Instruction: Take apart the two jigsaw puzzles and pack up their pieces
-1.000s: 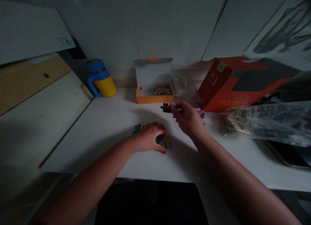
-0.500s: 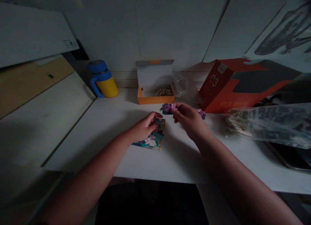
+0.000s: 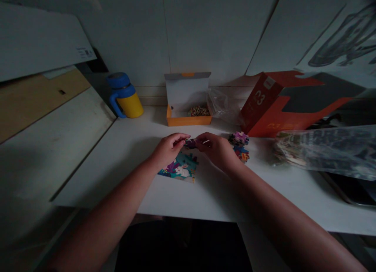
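A dark purple jigsaw puzzle piece is raised over the top of a partly joined jigsaw puzzle on the white table. My right hand is closed, pinching the piece by its right side. From the other side, my left hand closes its thumb and fingers at the piece's left edge. The joined puzzle shows a white rabbit on teal, and my left hand covers part of it. Just right of my right hand lie two small heaps of puzzle pieces, one purple and one blue and orange.
An open orange box stands at the back with a patterned bundle inside, beside a crumpled clear bag. A blue and yellow mug is at back left. On the right are a red box, a plastic bag and a dark flat device.
My right hand has brought the puzzle piece left and slightly down to my left hand. The left hand has shifted slightly up and left and now meets the piece.
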Motion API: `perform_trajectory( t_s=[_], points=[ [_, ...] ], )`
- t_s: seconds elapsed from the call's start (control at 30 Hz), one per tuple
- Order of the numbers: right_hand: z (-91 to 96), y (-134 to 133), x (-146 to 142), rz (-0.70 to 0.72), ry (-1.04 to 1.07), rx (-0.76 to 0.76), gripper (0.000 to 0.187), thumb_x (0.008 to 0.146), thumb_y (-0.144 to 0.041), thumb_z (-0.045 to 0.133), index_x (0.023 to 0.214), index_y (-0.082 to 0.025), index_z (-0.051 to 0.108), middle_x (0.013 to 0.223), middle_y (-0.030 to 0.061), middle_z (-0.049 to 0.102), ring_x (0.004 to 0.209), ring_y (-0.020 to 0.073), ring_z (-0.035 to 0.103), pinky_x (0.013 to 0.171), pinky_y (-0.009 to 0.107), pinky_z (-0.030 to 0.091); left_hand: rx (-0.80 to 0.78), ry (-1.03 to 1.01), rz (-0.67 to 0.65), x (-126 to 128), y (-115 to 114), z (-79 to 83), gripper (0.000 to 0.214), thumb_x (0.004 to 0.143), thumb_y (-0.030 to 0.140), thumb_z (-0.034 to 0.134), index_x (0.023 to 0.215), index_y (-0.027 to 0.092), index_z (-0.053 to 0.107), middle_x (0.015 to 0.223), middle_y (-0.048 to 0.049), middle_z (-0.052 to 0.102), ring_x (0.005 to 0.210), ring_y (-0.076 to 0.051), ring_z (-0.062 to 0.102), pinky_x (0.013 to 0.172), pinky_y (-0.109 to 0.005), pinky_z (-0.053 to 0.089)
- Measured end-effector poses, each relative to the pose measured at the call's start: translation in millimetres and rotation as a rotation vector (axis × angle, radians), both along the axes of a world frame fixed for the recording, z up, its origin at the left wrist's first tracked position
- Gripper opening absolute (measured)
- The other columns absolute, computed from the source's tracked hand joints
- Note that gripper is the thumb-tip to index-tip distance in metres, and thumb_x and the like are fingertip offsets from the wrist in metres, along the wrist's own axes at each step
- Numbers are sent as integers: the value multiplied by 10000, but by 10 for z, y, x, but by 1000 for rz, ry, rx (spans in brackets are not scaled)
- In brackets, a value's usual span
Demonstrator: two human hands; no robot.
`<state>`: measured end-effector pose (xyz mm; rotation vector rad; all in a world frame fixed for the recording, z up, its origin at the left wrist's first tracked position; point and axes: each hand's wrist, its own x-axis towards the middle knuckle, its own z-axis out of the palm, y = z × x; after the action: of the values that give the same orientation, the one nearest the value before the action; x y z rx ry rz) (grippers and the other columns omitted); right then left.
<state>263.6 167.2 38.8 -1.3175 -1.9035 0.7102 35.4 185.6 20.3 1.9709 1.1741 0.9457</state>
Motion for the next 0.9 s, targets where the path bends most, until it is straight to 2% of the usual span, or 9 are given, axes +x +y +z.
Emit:
perform_trajectory(
  t_s=[0.13,0.3,0.43,0.53,0.67,0.8,0.9],
  points=[
    [-38,25,-40,-7,-52,-6,136,936,-305,657,1015,-237,745,943,28,786,785,183,708,708,279,501,9,-13,-22,37,-4,-13,287,1003,207,514,1230,204,689,1213,-71,747,1109,-181,699,1033,-364,537],
    [-95,72,-43,10,-284,52,273,957,-278,647,1203,-229,753,1108,89,776,962,250,719,859,339,508,39,33,-60,56,-34,-8,283,991,173,509,1215,195,681,1221,-75,742,1116,-184,699,1031,-366,548],
    [-118,85,-44,6,-394,56,323,985,-330,625,1268,-224,741,1103,116,759,944,261,713,835,336,502,72,71,-57,61,-57,-8,304,974,162,524,1236,203,672,1214,-78,735,1057,-184,704,989,-366,570],
    [-126,85,-48,16,-361,75,323,980,-319,637,1273,-220,728,1147,116,744,972,246,707,864,319,497,74,57,-82,59,-49,-28,294,966,176,552,1234,202,671,1221,-87,729,1065,-190,705,1002,-373,568],
    [-109,68,-71,66,-315,87,222,987,-248,605,1147,-208,754,1101,94,751,958,223,699,873,309,490,94,70,-130,59,-39,-29,310,968,147,530,1233,209,677,1231,-81,729,1146,-195,690,1048,-381,548],
    [38,30,-35,97,-245,69,176,964,-250,630,1078,-227,763,1027,68,775,868,207,698,794,305,496,128,72,-101,44,-49,23,339,973,174,544,1291,218,653,1283,-84,709,1162,-195,682,1038,-378,552],
    [192,52,176,-4,-111,71,199,945,-360,673,1083,-251,766,960,47,786,782,194,696,725,302,503,147,92,-32,-21,-46,93,337,974,242,578,1306,209,631,1264,-95,706,1073,-189,696,933,-351,583]
  ],
)
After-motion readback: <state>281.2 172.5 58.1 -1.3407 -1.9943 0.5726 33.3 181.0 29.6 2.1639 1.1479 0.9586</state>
